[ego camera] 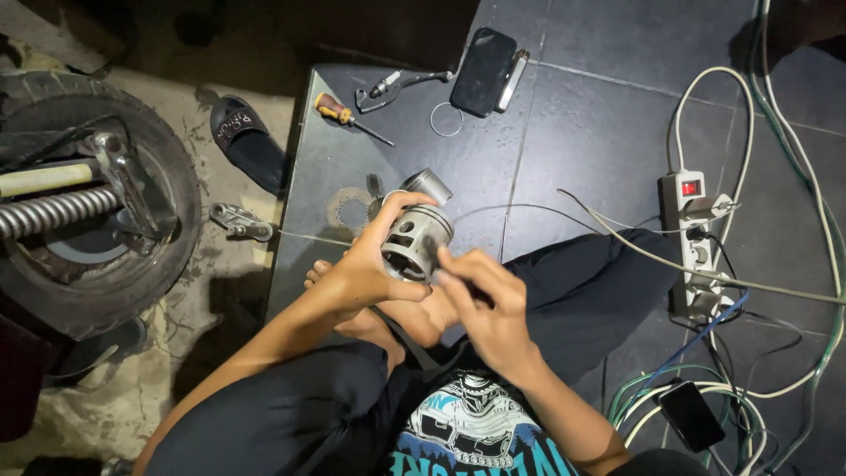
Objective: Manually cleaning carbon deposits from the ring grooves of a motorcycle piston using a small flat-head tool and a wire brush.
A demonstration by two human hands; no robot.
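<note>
The left hand grips a metal piston from its left side, holding it over the person's lap above the dark tiled floor. The right hand is curled, its fingertips pinching at the piston's lower rim; whether they hold anything small cannot be told. Working well here likely means keeping the piston steady while the fingers move gently.

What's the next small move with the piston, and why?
Probably keep the left hand steady on the grey metal piston while the right hand works its fingertips along the lower rim: the right fingers already touch that edge, and the piston is held in the air, off the floor.
</note>
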